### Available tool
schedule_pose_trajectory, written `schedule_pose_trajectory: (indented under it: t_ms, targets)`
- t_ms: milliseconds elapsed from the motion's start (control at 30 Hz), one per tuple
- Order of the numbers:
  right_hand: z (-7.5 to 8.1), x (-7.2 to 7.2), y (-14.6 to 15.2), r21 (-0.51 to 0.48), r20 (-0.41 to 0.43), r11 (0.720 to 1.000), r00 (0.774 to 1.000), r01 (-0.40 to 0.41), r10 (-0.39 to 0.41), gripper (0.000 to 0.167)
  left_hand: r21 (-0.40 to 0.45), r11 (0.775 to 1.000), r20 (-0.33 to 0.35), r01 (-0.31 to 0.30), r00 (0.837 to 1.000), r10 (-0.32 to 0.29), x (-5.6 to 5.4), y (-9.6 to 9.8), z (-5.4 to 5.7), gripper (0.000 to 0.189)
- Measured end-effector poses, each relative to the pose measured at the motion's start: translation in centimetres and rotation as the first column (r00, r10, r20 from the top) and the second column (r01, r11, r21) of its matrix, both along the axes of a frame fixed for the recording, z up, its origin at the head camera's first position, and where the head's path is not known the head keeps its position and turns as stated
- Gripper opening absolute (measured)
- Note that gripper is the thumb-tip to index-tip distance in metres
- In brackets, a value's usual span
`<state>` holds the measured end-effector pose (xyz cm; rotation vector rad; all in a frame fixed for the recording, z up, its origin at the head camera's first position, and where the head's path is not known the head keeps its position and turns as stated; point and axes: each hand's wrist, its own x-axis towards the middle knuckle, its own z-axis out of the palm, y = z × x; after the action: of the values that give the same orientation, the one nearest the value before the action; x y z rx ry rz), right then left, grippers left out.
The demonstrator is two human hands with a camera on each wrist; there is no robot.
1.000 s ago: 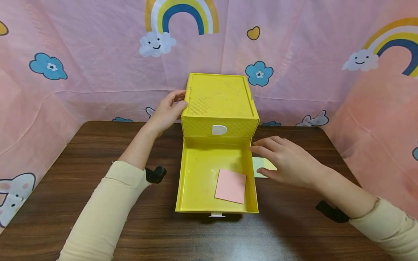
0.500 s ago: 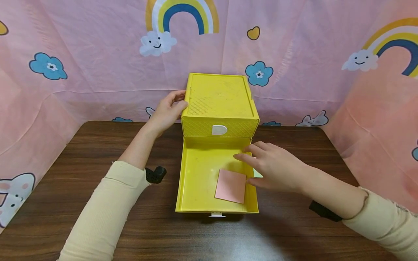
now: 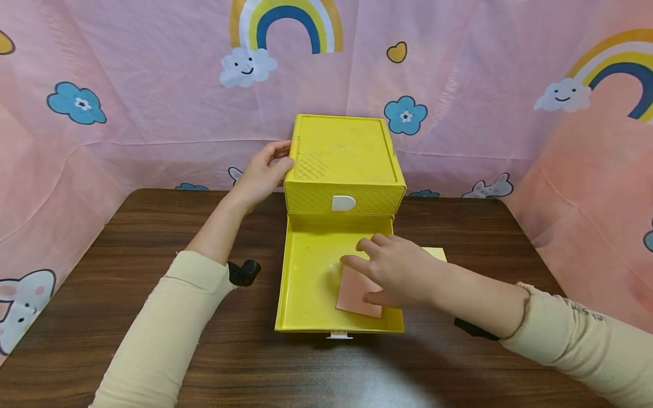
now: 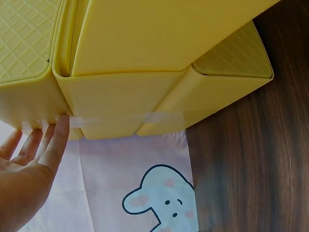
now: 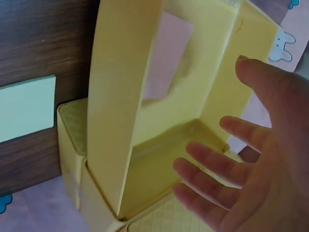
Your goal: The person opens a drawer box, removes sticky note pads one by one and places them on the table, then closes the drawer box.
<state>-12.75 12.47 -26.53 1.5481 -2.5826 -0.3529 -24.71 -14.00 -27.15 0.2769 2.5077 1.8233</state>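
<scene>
A yellow drawer box (image 3: 344,147) stands at the back of the table, its middle drawer (image 3: 308,272) pulled far out. Inside that drawer, toward the front right, lies a pink sticky note pad (image 3: 351,296), partly covered by my right hand in the head view. My right hand (image 3: 403,272) hovers over the drawer's right side, fingers spread and slightly bent, holding nothing. Against the box's left side rests my left hand (image 3: 262,175); in the left wrist view its straight fingers (image 4: 59,140) touch the side wall.
Right of the drawer on the dark wooden table (image 3: 245,368) lie a light green note pad (image 5: 29,108) and a yellow one (image 3: 436,253), largely hidden by my right hand in the head view. A pink patterned cloth (image 3: 178,85) hangs behind the table.
My right hand has moved left and toward me, from beside the drawer's right wall to over the pink sticky note pad. My left hand, the box and the pad stay put.
</scene>
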Motion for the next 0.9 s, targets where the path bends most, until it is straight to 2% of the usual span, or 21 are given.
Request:
schedule_pose_trajectory:
  t_ms: [333, 667, 900]
  targets:
    - [-0.8, 0.4, -1.6, 0.085, -0.016, 0.996, 1.0, 0.014, -0.012, 0.06, 0.008, 1.0, 0.006, 0.004, 1.0, -0.004, 0.0, 0.1, 0.1, 0.052]
    - [-1.2, 1.0, -3.3, 0.222, 0.04, 0.964, 0.986, 0.148, -0.161, 0.062, 0.033, 0.999, -0.007, -0.003, 1.0, 0.004, 0.0, 0.1, -0.1, 0.051]
    - [-1.9, 1.0, -3.9, 0.289, 0.026, 0.935, 0.975, 0.205, -0.221, 0.063, 0.043, 0.999, -0.014, -0.005, 1.0, 0.005, -0.1, 0.1, -0.2, 0.051]
